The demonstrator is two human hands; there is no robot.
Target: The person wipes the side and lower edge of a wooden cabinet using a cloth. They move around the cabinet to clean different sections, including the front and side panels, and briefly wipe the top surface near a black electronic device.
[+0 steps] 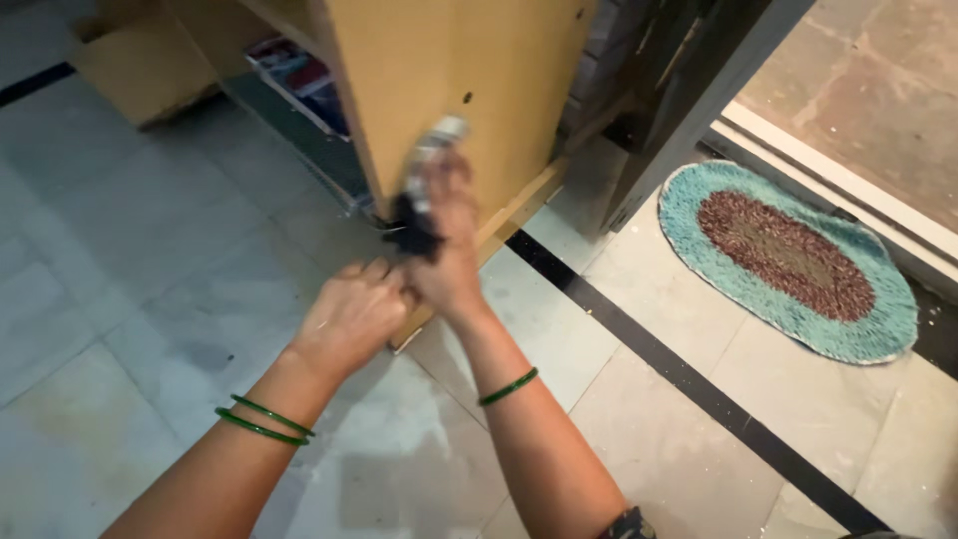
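Pale marble floor (pixel 150 299) fills the lower half of the frame, crossed by a black inlay strip (pixel 689 384) that runs from the centre toward the lower right. Nearest the camera, two bare forearms rise from the bottom edge, each with green bangles (pixel 261 419) at the wrist. The left hand (pixel 351 314) sits at centre, fingers curled inward toward the other wrist; whether it pinches anything I cannot tell, since motion blur hides the fingertips. The right hand (pixel 447 235), just above and touching it, is closed around a small dark object (pixel 419 195) with a silvery, shiny top end, held up against the side panel of a tan wooden cabinet (pixel 449 80); its kind is too blurred to name. The step in hand looks like working this object at the cabinet's side panel, low down near its bottom corner, with the left hand steadying. The next move seems to call for a firm grip and careful aim at the panel, which has small dark holes (pixel 467 98) above the hands. Farther off, at centre right, an oval teal rug with a brown middle (pixel 788 260) lies beside a dark door frame (pixel 689 90). Beyond, at upper right, is a stone-paved area (pixel 878 70); at upper left, an open cabinet compartment (pixel 299 75) holds colourful flat items.
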